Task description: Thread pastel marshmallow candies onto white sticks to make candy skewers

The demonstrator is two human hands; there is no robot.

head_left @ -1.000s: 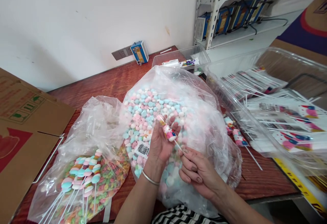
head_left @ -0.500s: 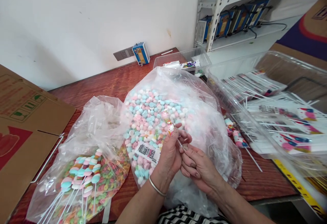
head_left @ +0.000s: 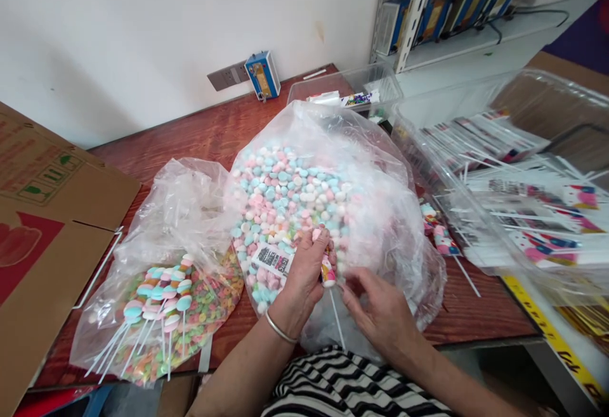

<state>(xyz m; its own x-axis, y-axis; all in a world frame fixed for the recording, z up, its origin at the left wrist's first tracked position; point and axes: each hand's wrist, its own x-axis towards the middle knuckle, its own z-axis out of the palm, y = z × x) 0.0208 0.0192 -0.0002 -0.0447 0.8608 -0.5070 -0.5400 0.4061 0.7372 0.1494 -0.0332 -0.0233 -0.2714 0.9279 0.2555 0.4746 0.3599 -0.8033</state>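
My left hand (head_left: 304,264) is closed around a candy skewer (head_left: 327,272) in a colourful printed wrapper. Its white stick (head_left: 337,318) points down toward my lap. Close to the wrapper's lower end, my right hand (head_left: 375,306) has its thumb and index finger curled together; whether anything thin is between them is hidden. Under both hands lies a big clear bag (head_left: 285,195) of pink, blue and white marshmallow candies. A flat printed wrapper (head_left: 272,258) rests on it, beside my left hand.
Several unwrapped marshmallow skewers (head_left: 162,290) lie on a bag of gummy rings (head_left: 214,303) at left. A clear bin (head_left: 428,182) at right holds printed wrappers and white sticks. Cardboard box (head_left: 57,214) at left; smaller clear tray (head_left: 304,90) and blue device (head_left: 262,75) behind.
My right hand has come off the stick and moved down and right to the wrapper's lower end. My left hand has lowered slightly with the skewer. The view has tilted down.
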